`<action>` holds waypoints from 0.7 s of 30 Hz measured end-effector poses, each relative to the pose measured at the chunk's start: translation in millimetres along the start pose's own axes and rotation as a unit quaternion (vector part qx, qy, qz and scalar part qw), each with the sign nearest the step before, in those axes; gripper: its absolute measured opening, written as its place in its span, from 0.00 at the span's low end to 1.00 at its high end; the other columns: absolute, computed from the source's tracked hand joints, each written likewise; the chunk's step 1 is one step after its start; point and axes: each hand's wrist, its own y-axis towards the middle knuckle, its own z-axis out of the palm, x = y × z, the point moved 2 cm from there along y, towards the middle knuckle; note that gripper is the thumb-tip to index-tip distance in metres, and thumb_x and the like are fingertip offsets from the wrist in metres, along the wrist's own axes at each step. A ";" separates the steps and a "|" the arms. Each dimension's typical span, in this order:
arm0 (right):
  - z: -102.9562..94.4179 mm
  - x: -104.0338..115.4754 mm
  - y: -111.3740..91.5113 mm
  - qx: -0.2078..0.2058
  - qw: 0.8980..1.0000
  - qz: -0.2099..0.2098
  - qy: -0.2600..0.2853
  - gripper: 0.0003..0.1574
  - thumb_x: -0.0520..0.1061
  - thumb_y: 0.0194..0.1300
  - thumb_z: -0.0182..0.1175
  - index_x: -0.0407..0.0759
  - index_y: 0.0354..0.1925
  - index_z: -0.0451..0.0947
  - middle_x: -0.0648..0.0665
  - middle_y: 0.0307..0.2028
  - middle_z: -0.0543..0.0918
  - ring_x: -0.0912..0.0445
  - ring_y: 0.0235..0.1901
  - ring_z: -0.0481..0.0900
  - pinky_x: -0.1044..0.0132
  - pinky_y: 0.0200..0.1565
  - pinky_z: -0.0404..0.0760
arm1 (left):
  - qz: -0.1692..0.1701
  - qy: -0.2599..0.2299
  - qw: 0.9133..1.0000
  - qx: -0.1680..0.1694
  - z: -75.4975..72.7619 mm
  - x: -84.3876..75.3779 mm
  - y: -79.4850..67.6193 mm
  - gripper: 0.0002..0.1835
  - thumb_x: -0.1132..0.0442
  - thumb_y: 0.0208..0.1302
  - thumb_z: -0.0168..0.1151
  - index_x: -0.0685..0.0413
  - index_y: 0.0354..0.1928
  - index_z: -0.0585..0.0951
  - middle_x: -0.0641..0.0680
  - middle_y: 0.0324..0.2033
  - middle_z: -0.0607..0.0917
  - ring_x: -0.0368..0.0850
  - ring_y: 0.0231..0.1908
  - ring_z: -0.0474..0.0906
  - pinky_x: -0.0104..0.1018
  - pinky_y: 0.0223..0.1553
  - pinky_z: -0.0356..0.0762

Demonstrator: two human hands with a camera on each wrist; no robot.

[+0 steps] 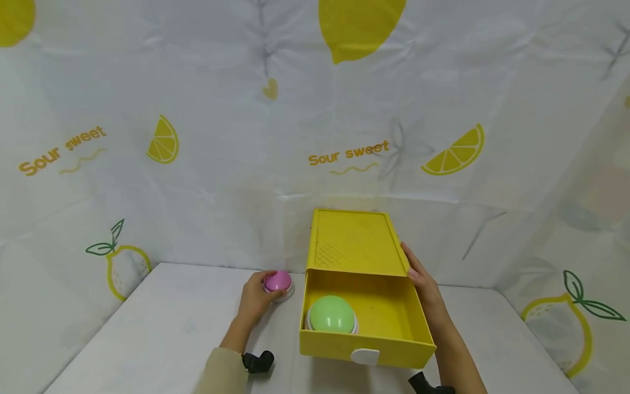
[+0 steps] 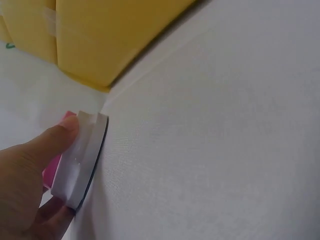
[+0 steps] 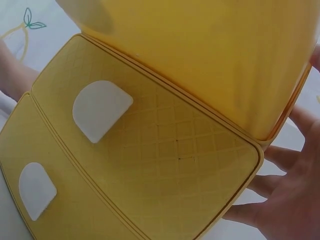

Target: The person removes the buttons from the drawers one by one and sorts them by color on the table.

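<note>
My left hand (image 1: 256,298) grips a pink domed push button (image 1: 278,280) on a round white base, thumb on one side and fingers on the other. In the left wrist view the button's white base (image 2: 80,160) is tipped on its side, its dark bottom edge close to the tabletop. To the right stands a yellow drawer box (image 1: 356,241) with its top drawer (image 1: 366,350) pulled out. A green domed push button (image 1: 332,313) sits in that drawer, at its front left. Along the box's right side rests my right hand (image 1: 427,295), fingers spread against the wall.
Below the pulled-out drawer, closed drawer fronts carry white half-round handles (image 3: 102,110). A white cloth (image 1: 147,323) covers the table. Behind it hangs a white lemon-print curtain (image 1: 221,164), right behind the box. Black camera mounts (image 1: 258,362) sit at both wrists.
</note>
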 end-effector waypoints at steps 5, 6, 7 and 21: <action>1.6 0.5 0.8 -0.005 1.000 0.003 0.001 0.35 0.52 0.82 0.29 0.64 0.82 0.37 0.46 0.82 0.40 0.63 0.56 0.79 0.69 0.50 0.85 | 0.008 0.023 1.000 0.013 -0.2 -2.4 5.1 0.30 0.61 0.54 0.78 0.61 0.59 0.80 0.63 0.56 0.83 0.59 0.57 0.79 0.56 0.62 0.77; 1.7 0.8 1.2 -0.006 1.000 0.004 0.001 0.35 0.52 0.82 0.30 0.64 0.82 0.37 0.46 0.82 0.40 0.63 0.56 0.79 0.69 0.50 0.85 | 0.009 0.034 0.999 0.017 -0.8 -4.2 5.1 0.30 0.61 0.55 0.77 0.61 0.60 0.80 0.64 0.56 0.83 0.59 0.57 0.79 0.56 0.62 0.77; 1.6 1.0 1.5 -0.010 1.000 0.007 -0.002 0.35 0.52 0.82 0.30 0.65 0.81 0.37 0.46 0.82 0.41 0.63 0.56 0.79 0.69 0.50 0.85 | 0.012 0.048 0.999 0.020 -1.8 -7.3 4.1 0.30 0.61 0.55 0.77 0.61 0.60 0.80 0.64 0.57 0.82 0.60 0.57 0.79 0.56 0.62 0.77; 0.1 0.7 0.7 -0.012 1.000 0.004 -0.014 0.35 0.53 0.82 0.31 0.62 0.82 0.38 0.45 0.82 0.41 0.63 0.60 0.76 0.69 0.53 0.84 | 0.033 0.149 0.988 0.038 -59.6 -116.0 -30.8 0.20 0.52 0.65 0.67 0.51 0.56 0.84 0.57 0.53 0.87 0.55 0.48 0.84 0.49 0.43 0.86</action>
